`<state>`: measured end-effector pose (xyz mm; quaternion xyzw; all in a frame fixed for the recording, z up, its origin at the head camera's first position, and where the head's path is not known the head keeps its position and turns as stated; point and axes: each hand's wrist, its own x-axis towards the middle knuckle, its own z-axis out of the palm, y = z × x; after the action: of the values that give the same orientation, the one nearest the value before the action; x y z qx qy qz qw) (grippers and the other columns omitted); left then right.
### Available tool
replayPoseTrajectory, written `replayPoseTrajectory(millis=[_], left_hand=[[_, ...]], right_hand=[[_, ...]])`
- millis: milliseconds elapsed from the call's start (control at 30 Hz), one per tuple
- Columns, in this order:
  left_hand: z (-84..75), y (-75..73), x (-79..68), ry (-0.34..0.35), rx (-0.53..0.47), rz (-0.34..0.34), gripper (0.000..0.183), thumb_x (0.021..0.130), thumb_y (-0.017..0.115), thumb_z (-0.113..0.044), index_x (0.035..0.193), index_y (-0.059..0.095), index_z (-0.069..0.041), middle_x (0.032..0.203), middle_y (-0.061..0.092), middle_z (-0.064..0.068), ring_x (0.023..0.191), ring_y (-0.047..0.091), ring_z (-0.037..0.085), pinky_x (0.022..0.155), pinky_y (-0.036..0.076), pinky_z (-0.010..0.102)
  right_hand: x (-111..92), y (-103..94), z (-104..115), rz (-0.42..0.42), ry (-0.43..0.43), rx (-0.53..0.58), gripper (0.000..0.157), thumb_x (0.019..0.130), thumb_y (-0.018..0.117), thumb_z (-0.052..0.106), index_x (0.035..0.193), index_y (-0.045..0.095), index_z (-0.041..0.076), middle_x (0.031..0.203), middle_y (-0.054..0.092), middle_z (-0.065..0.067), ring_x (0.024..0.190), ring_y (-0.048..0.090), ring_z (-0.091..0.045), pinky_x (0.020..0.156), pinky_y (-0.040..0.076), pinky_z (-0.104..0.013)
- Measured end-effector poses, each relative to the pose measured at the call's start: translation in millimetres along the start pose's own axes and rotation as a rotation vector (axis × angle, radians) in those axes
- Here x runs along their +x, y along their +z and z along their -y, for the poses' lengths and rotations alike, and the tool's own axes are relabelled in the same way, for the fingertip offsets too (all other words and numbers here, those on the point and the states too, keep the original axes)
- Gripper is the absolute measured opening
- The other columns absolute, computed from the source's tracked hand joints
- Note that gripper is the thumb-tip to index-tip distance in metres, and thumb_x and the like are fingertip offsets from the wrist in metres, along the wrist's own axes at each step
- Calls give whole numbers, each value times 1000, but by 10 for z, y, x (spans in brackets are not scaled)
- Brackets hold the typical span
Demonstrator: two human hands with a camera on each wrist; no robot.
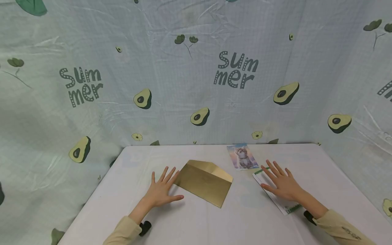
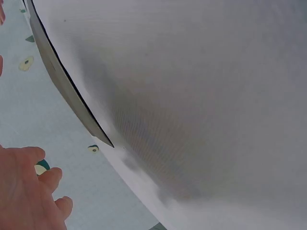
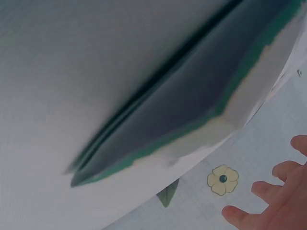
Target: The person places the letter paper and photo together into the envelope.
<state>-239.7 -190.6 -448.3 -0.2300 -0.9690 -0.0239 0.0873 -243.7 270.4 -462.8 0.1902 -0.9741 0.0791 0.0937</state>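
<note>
Left hand [image 1: 162, 190] and right hand [image 1: 283, 185] both have fingers spread wide, gripping nothing: left's just beside a shiny gold paper envelope [image 1: 203, 183] with its flap open, right's over a white paper with green edging [image 1: 283, 205]. Only the head cam gets the colourful kitten card [image 1: 243, 157] and a readable "summer" on the pale avocado-print fabric backdrop [image 1: 171, 75]; right wrist cam has that green edge up close.

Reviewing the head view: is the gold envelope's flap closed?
No, the flap of the gold envelope lies open beyond the envelope's far edge.
</note>
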Motion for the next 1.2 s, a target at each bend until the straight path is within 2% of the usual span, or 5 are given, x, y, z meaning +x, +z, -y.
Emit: replayPoseTrajectory(millis=[200,367,600,900,1200], left_hand=[[-12,-7,-3,7,-4,18,91,71,51,-69,142,25,-17,149,22,4,138,14,30,96,11,71],[-16,-2,22,41,-4,-9,92,71,50,-70,142,26,-16,149,23,3,138,16,31,95,13,71],[-21,14,61,104,13,-44,92,71,48,-72,141,29,-15,147,27,3,136,21,31,95,15,70],[-37,-6,126,162,6,-35,90,72,52,-68,140,30,-14,146,29,5,136,22,31,97,14,69],[-59,18,203,207,10,-16,86,74,53,-65,139,32,-13,145,31,7,134,26,31,97,19,67]], right_hand=[[34,14,39,-7,-23,-12,72,83,49,55,140,31,15,149,18,-12,139,8,-29,98,15,-64],[69,-1,70,-3,-33,0,72,84,48,55,141,29,16,149,17,-11,140,2,-25,99,14,-64],[117,-1,155,-18,-72,5,71,83,50,54,139,34,14,147,25,-13,134,23,-35,98,17,-63],[213,0,315,-34,-141,13,70,83,51,53,137,37,10,144,31,-15,131,28,-35,97,21,-61],[307,37,461,-6,-198,24,67,84,51,50,137,37,11,143,33,-13,130,33,-35,98,22,-62]])
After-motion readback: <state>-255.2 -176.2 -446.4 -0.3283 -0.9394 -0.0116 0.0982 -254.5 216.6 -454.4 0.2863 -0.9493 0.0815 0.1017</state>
